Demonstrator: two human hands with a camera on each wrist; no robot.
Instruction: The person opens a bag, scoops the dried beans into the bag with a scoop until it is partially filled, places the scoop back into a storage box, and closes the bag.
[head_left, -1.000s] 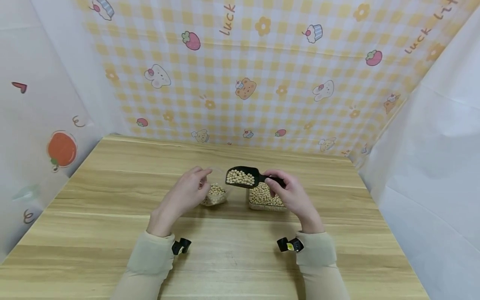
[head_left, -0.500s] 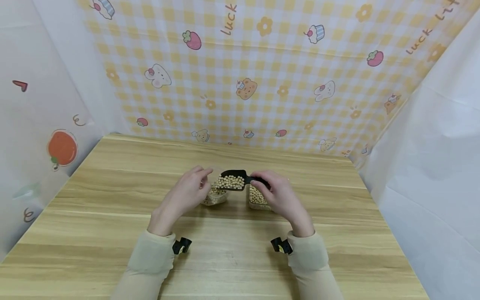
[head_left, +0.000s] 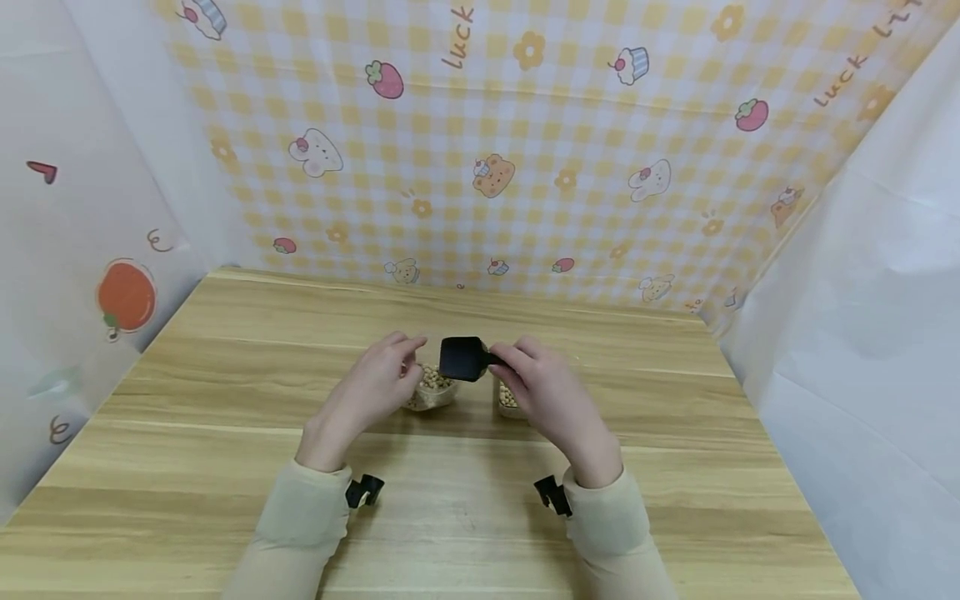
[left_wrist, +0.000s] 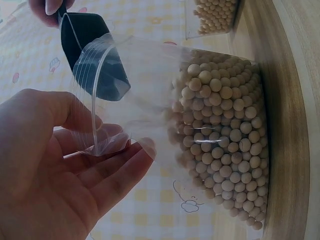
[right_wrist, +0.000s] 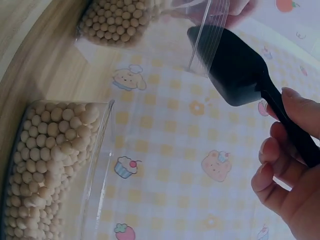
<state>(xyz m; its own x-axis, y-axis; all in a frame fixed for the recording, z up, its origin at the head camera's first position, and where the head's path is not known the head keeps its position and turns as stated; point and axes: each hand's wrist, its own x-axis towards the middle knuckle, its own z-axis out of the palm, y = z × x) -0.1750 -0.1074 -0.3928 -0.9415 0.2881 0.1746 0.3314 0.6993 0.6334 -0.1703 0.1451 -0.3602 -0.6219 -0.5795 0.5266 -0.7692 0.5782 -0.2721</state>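
Note:
My left hand [head_left: 372, 379] pinches the rim of a clear zip bag [left_wrist: 150, 65] between thumb and fingers. The bag stands on the table, mouth held apart, its lower part filled with round beige beans [left_wrist: 225, 140]. In my right hand [head_left: 551, 396] I grip a black scoop [head_left: 462, 358] by its handle. Its bowl is tipped over, underside up, with its front end inside the bag's mouth, as both wrist views show. No beans show on the scoop. Below my right hand sits a clear rectangular container [right_wrist: 100, 175] of similar beans, partly hidden in the head view.
The wood-grain table [head_left: 450, 517] runs up to a yellow checked cloth backdrop [head_left: 420, 150]. White sheets [head_left: 870, 275] hang along both sides. A black wrist camera mount [head_left: 365, 492] sits on each forearm.
My right hand has moved left with the scoop from over the container to the bag. The scoop, earlier full of beans, has turned over. My left hand has stayed put.

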